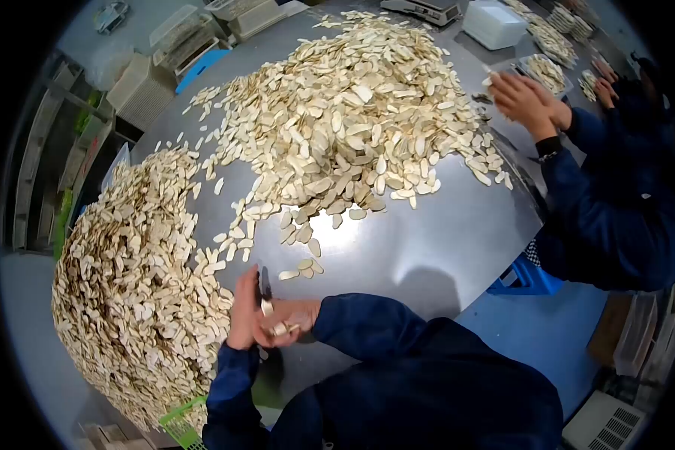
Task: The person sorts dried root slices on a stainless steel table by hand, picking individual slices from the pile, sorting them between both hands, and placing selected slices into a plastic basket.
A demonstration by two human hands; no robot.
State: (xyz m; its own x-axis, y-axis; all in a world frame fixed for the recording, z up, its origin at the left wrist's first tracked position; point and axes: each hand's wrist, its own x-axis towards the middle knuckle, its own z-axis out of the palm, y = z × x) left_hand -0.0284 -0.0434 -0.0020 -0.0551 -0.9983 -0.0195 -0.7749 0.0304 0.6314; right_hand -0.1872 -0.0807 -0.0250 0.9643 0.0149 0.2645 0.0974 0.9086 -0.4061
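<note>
Bright, cool light, apparently from overhead, burns a white glare into the metal bench (pixel 465 225), while a soft dark shadow lies at its near edge, beyond the right sleeve (pixel 367 322). Motion slightly smears the person's hands (pixel 242 311); fisheye distortion bows the shelving (pixel 34 157) past the bench's left edge, and black swallows the view's corners.

The table (pixel 480 232) is steel grey, the slices (pixel 352 112) on it cream, some tan. At its near edge: navy sleeves (pixel 364 322), a lime-green basket (pixel 178 429). Right edge: black-and-white checked cloth (pixel 532 252), bright blue crate (pixel 536 287). Far edge: white trays (pixel 495 24).
</note>
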